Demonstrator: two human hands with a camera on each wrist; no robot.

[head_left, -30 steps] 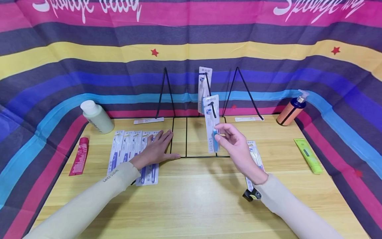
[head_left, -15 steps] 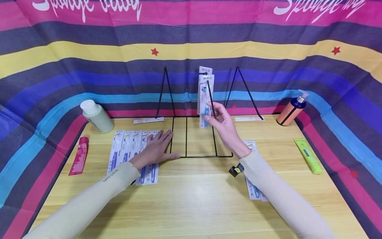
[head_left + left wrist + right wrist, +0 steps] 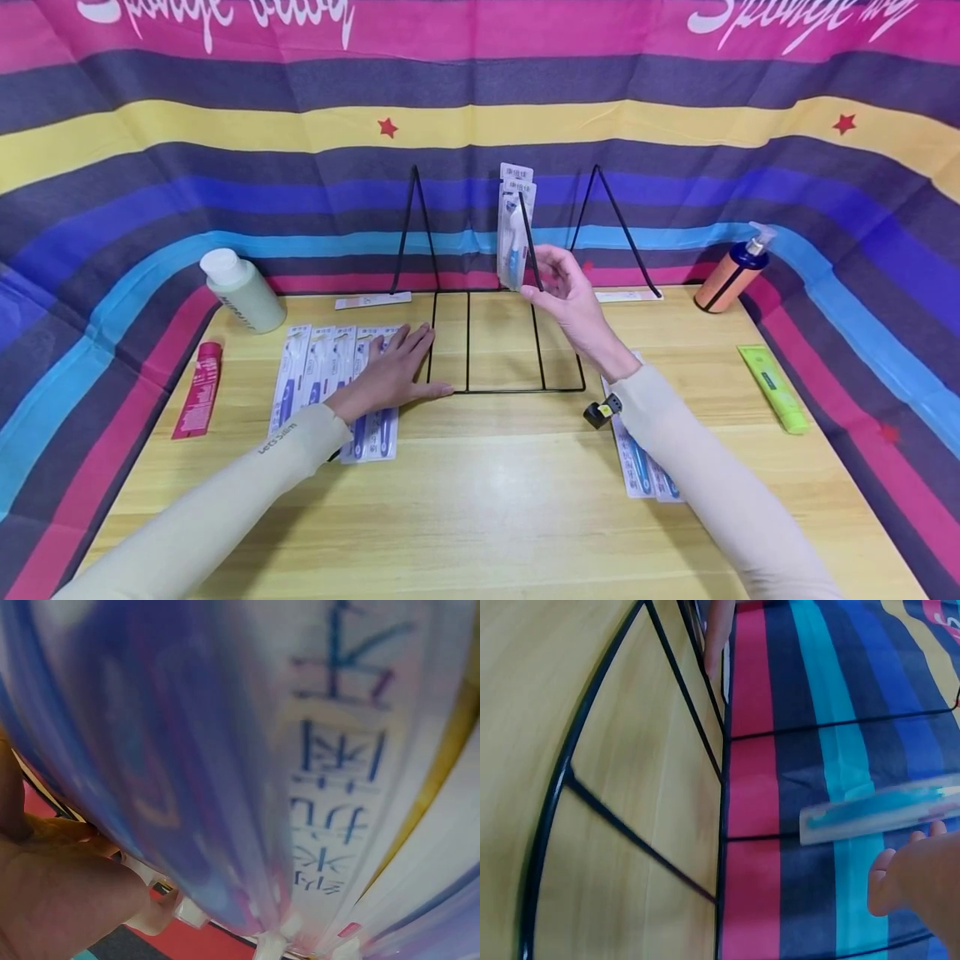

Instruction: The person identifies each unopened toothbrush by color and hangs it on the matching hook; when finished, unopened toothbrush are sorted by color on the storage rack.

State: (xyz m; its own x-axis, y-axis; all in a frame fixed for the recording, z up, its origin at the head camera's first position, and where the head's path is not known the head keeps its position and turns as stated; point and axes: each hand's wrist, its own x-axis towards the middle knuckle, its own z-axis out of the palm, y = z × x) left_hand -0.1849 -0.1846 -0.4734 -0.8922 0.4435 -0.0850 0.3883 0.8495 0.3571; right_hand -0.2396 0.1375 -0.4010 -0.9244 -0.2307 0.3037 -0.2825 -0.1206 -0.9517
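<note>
- Our right hand (image 3: 564, 283) is raised at the black wire display rack (image 3: 504, 342), its fingers curled loosely beside the packaged toothbrush (image 3: 513, 237) that hangs from the rack's centre hook; from the head view we cannot tell whether the grip is clamped on the card or just touching its edge.
- A second toothbrush pack sits behind the first on the same hook, both hanging upright by the holes in their cards, which is why they face forward.
- In the right wrist view the toothbrush pack (image 3: 877, 814) shows as a blurred blue strip just above our fingertips (image 3: 885, 889), with the rack's wire base (image 3: 630, 825) lying on the wooden surface (image 3: 540, 750).
- Our left hand (image 3: 393, 375) lies flat, fingers straight and apart, pressing on a row of toothbrush packs (image 3: 322, 379) spread on the surface (image 3: 480, 500), apparently to keep them from sliding.
- More toothbrush packs (image 3: 637, 467) lie partly under our right forearm.
- Around the edges stand a pale green bottle (image 3: 242, 293) and an orange pump bottle (image 3: 733, 277), both closed, their contents unseen; a red tube (image 3: 198, 402) and a green tube (image 3: 772, 390) lie flat.
</note>
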